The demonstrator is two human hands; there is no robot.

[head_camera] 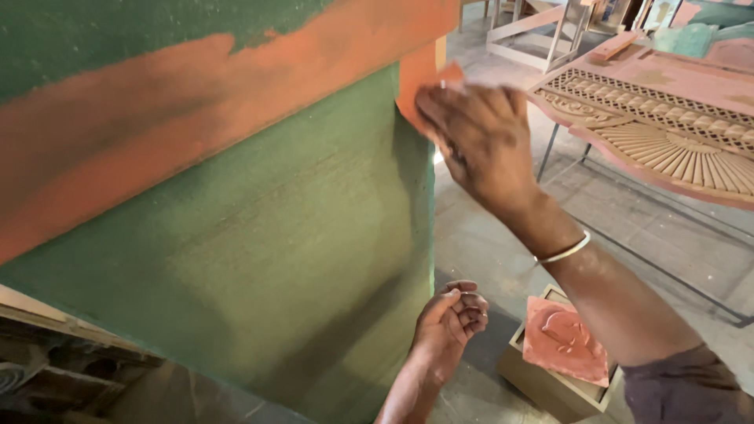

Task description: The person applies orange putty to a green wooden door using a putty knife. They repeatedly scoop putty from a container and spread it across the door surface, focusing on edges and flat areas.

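A large green board (259, 235) with a wide orange-red band (157, 118) across its top stands tilted in front of me. My right hand (479, 137) presses a small orange piece of sandpaper (428, 78) against the board's right edge, near the orange band. A metal bangle sits on that wrist. Lower down, my left hand (452, 318) is curled around the board's right edge, fingers closed on it.
A carved wooden panel with lattice and fan patterns (667, 126) lies on a metal stand at the right. A small box (550, 377) on the floor bears a reddish carved tile (564, 341). Wooden frames stand at the back. The floor is concrete.
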